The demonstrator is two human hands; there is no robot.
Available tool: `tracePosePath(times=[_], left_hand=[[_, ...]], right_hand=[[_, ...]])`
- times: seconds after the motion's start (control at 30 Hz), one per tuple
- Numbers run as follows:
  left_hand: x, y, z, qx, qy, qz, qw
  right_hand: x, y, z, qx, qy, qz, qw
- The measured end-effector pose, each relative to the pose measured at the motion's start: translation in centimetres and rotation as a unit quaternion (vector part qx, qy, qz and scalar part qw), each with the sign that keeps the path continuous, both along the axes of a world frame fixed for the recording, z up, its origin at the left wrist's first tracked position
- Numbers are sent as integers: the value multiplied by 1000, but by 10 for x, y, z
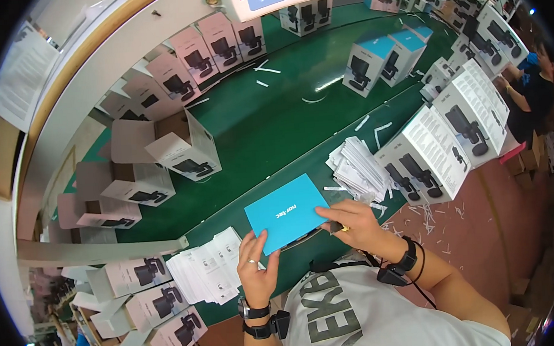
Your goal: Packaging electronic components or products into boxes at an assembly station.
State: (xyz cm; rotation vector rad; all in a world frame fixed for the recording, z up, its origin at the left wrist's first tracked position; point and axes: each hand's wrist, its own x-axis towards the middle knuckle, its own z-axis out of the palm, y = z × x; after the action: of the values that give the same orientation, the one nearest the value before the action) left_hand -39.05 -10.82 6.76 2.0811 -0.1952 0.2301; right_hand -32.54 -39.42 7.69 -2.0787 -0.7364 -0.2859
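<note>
Blue box point(279, 198) at lower centre of frame, over the near strip of the green worktop point(229, 218); broad flat face turned up, smooth matte card, crisp square corners, pale lettering mid-face. Long axis slants from lower left to upper right, the lettering running along it; a sliver of dark-printed side shows beneath the near edge. Left hand point(256, 271): grip on the box's lower-left corner, fingers bent over the edge, thumb by the near side. Right hand point(358, 225): grip closed round a slim yellow-and-black tool point(339, 227), a fingertip also touching the box's right edge. Just right of the box, a fanned heap of thin folded papers point(355, 167), edges ragged; left of the left hand, flatter overlapping sheets point(207, 271). At left, an open carton point(189, 153), stiff pale card, flaps splayed. Upper right: upright cartons with blue tops point(374, 46). Loose curled paper strips point(267, 69) upper centre.
</note>
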Motion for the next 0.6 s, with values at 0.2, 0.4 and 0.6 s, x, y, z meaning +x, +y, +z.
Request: tracePosePath(times=[0.2,0.4,0.6], left_hand=[[-5,4,-9,44,5,-12,999],[12,-5,39,264,-110,-47,957],[32,-71,27,384,-32,-88,919]], right_hand=[[-21,0,-24,16,3,-53,998],[-26,-3,-28,-63,-1,-75,995],[-34,5,-47,-49,-72,-43,995]])
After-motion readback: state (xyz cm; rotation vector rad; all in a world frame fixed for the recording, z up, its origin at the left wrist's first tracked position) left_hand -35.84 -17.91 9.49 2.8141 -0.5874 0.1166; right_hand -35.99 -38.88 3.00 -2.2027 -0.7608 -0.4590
